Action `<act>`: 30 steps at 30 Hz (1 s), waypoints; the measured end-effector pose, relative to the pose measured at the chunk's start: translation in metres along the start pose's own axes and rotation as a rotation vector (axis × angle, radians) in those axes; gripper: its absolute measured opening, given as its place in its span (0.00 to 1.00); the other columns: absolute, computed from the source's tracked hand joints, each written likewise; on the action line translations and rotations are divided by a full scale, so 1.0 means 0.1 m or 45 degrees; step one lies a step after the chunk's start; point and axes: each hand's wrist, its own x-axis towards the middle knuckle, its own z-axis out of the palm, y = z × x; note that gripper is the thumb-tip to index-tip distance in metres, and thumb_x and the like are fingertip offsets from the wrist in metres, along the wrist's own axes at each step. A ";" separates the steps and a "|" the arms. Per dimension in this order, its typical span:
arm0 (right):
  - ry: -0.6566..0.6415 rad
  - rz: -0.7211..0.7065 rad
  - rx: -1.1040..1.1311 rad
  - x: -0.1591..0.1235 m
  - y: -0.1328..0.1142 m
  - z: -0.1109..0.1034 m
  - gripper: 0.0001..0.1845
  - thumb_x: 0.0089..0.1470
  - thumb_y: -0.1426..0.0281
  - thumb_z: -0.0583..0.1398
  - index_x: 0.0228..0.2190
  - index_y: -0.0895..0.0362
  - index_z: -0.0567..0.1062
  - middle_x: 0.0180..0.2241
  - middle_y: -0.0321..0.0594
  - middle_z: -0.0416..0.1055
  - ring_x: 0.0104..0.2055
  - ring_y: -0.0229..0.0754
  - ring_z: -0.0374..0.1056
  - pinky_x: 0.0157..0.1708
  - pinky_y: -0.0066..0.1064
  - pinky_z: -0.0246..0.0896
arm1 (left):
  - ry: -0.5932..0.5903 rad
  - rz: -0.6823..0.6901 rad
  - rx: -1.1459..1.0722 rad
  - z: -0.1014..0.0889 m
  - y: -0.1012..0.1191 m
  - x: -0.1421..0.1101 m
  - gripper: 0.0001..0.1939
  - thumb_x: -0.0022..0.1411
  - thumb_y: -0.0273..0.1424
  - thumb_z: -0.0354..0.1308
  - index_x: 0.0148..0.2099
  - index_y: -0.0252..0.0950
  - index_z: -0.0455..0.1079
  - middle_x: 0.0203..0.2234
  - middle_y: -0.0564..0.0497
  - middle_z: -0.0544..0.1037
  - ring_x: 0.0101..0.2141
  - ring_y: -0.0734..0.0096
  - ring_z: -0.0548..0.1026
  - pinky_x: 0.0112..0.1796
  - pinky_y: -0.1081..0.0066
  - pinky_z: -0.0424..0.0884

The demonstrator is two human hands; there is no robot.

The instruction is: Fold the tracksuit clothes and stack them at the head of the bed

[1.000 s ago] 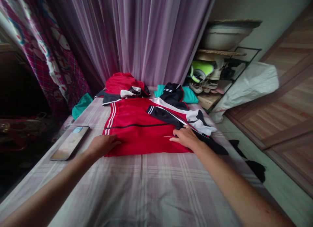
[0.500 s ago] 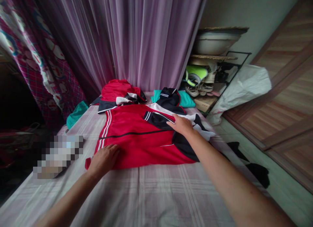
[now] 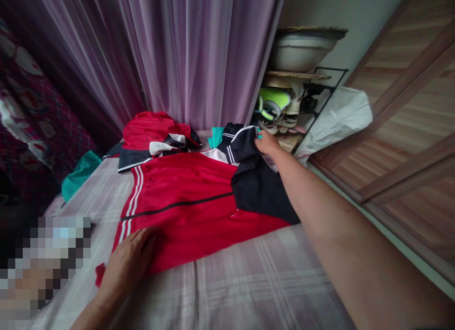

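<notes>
A red track jacket (image 3: 185,221) with navy and white parts lies spread on the bed, its white-striped hem toward my left. My left hand (image 3: 131,254) rests on the red cloth beside that hem, palm down with fingers stretched out. My right hand (image 3: 268,144) pinches the white-piped edge of a navy part of the jacket, holding it raised at the far right. My right forearm hides some of the cloth behind it. Another red and navy garment (image 3: 152,131) lies bunched beyond the hem, touching or close to the jacket; I cannot tell which.
The checked bedsheet (image 3: 227,282) stretches toward me. Teal cloth (image 3: 81,173) lies at the bed's left edge, and more shows behind the jacket. Purple curtains (image 3: 199,59) hang at the back. A rack (image 3: 329,90) with shoes and a basin (image 3: 302,52), and a white sack (image 3: 344,116), stand right.
My right hand has moved away from me, lifting the navy part of the jacket and drawing it back. My left hand stays by the hem. The view has shifted to the right.
</notes>
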 end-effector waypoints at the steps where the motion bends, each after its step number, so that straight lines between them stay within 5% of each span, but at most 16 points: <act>1: -0.044 0.016 -0.072 -0.02 0.03 0.01 0.24 0.62 0.66 0.56 0.57 0.62 0.67 0.51 0.54 0.75 0.49 0.48 0.73 0.48 0.36 0.66 | -0.024 -0.033 0.000 -0.01 -0.01 0.02 0.23 0.65 0.44 0.43 0.47 0.40 0.75 0.42 0.47 0.83 0.42 0.59 0.81 0.45 0.64 0.76; 4: -0.148 0.021 -0.205 -0.23 0.20 0.07 0.26 0.60 0.66 0.57 0.59 0.58 0.68 0.52 0.49 0.75 0.53 0.49 0.71 0.51 0.36 0.64 | -0.101 -0.098 0.027 -0.03 -0.04 0.08 0.22 0.65 0.44 0.44 0.49 0.42 0.75 0.43 0.49 0.83 0.42 0.59 0.81 0.42 0.66 0.77; 8: -0.083 -0.041 -0.256 -0.76 0.55 0.05 0.21 0.60 0.68 0.54 0.53 0.55 0.74 0.49 0.43 0.78 0.52 0.48 0.71 0.50 0.35 0.64 | -0.157 -0.052 0.054 0.00 -0.10 0.11 0.23 0.65 0.43 0.43 0.51 0.42 0.74 0.46 0.47 0.82 0.45 0.57 0.80 0.44 0.63 0.76; 13: -0.059 -0.173 -0.137 -1.68 0.82 0.15 0.23 0.64 0.64 0.48 0.50 0.55 0.77 0.48 0.46 0.78 0.46 0.46 0.74 0.47 0.35 0.66 | 0.011 0.081 0.133 -0.04 -0.01 0.05 0.22 0.66 0.37 0.42 0.48 0.40 0.76 0.47 0.44 0.81 0.43 0.56 0.80 0.44 0.61 0.76; 17: -0.121 -0.400 -0.324 -2.24 0.88 0.47 0.26 0.64 0.61 0.48 0.59 0.52 0.70 0.63 0.46 0.64 0.65 0.49 0.58 0.63 0.48 0.49 | 0.143 0.285 0.189 -0.11 0.18 -0.06 0.22 0.69 0.37 0.41 0.49 0.41 0.77 0.47 0.44 0.81 0.47 0.55 0.78 0.50 0.57 0.72; 25: -0.286 -0.145 -0.486 -2.29 0.77 0.55 0.30 0.65 0.59 0.47 0.65 0.54 0.61 0.68 0.49 0.53 0.70 0.51 0.48 0.65 0.57 0.41 | -0.099 0.507 0.263 0.10 0.15 -0.17 0.26 0.71 0.46 0.42 0.66 0.49 0.64 0.63 0.50 0.68 0.64 0.57 0.63 0.63 0.51 0.56; 30: -0.065 -0.428 -0.412 -2.34 0.63 0.54 0.30 0.65 0.59 0.49 0.66 0.50 0.59 0.69 0.48 0.50 0.71 0.53 0.45 0.65 0.59 0.37 | -0.115 0.557 0.306 0.13 0.07 -0.10 0.26 0.71 0.45 0.42 0.67 0.50 0.60 0.65 0.50 0.64 0.64 0.57 0.62 0.62 0.52 0.56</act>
